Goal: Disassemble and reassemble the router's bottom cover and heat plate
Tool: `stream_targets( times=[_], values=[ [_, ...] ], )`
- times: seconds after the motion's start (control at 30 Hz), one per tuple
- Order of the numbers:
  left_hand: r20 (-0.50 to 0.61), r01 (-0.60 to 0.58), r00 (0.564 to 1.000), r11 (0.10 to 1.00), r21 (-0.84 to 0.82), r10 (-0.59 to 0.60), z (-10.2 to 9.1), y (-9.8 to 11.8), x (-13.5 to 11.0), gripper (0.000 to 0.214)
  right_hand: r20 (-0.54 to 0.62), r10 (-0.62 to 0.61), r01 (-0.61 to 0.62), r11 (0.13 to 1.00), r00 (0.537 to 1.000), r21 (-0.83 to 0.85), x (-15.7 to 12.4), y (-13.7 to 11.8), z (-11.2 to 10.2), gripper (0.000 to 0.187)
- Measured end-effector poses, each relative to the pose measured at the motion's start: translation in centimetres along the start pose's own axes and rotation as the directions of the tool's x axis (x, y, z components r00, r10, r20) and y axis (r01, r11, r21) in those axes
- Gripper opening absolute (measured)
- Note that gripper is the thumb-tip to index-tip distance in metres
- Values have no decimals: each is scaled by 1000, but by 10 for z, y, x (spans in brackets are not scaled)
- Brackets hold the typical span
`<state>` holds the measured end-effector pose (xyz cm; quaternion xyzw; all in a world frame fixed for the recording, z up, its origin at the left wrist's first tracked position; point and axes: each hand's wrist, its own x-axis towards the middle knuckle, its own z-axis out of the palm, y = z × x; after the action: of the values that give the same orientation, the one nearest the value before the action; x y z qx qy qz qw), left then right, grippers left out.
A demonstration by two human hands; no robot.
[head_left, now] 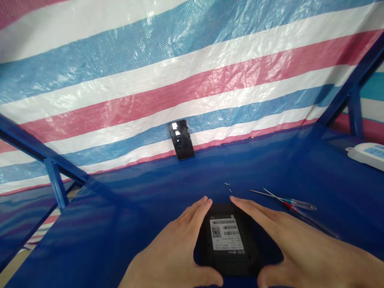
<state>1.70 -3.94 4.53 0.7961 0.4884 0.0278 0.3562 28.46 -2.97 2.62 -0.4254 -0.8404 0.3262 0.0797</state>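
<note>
A flat black rectangular device [253, 256] lies on the blue table, its white label [228, 235] with a QR code and barcodes facing up. My left hand [177, 248] holds it along the left side, fingertips at the far left corner and thumb at the near edge. On the other side my right hand [288, 236] curves round it, with fingertips by the far right corner and thumb at the near right corner. A gap shows between its palm and the device. Small screws [230, 190] lie just beyond the fingertips.
Two thin screwdrivers, one with a clear bluish handle [301, 205] and one with a red-and-clear handle [312, 221], lie crossed at the right. A black phone [182, 140] leans against the striped sheet [150, 96]. A white object [367, 155] sits at the right edge.
</note>
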Motion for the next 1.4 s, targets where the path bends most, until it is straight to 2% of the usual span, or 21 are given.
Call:
stream_targets(
  times=[0.13,0.3,0.5,0.7,0.8,0.83,0.87,0.93,1.0,1.03,1.07,1.13,1.17,1.23,1.4],
  values=[
    [3,15,1000,1000,-4,-15,2,0,3,116,15,37,-37,999,999,-16,1,-1,2,110],
    [36,85,996,994,76,-88,4,5,10,125,56,101,-96,992,993,-85,4,-5,5,112],
    [75,81,993,979,188,-97,3,7,16,126,142,80,-60,988,987,-142,12,-15,-1,113],
    [57,-27,998,990,140,19,9,-10,14,121,72,20,-9,990,997,-140,14,-11,-2,122],
    [46,-56,998,984,172,49,15,-16,14,114,-42,-66,55,971,997,-232,2,-3,6,118],
    [43,-50,998,982,183,43,17,-17,14,110,-140,-117,72,953,983,-293,-5,2,9,110],
    [41,-45,998,981,190,38,20,-18,14,107,-267,-180,74,928,947,-364,-15,7,13,97],
    [35,-32,999,982,185,26,24,-20,13,102,-487,-268,15,886,831,-463,-39,18,19,61],
    [28,-34,999,987,157,30,27,-21,12,102,-673,-239,-160,866,700,-473,-63,29,23,34],
    [23,-41,999,989,141,38,29,-22,12,103,-734,-195,-253,856,651,-451,-74,35,24,30],
    [19,-53,999,990,129,50,30,-23,12,104,-770,-140,-327,848,622,-418,-82,39,25,31],
    [16,-83,996,989,119,82,32,-23,13,107,-792,-62,-402,836,607,-374,-93,47,26,36],
    [15,-98,995,988,121,97,32,-23,14,108,-790,-28,-421,834,613,-357,-96,50,26,39],
    [16,-123,992,983,133,122,32,-23,16,110,-803,45,-471,828,594,-303,-95,53,28,44],
    [5,-182,983,971,155,184,33,-21,21,108,-824,256,-556,827,505,-84,-82,55,30,50]
  ],
)
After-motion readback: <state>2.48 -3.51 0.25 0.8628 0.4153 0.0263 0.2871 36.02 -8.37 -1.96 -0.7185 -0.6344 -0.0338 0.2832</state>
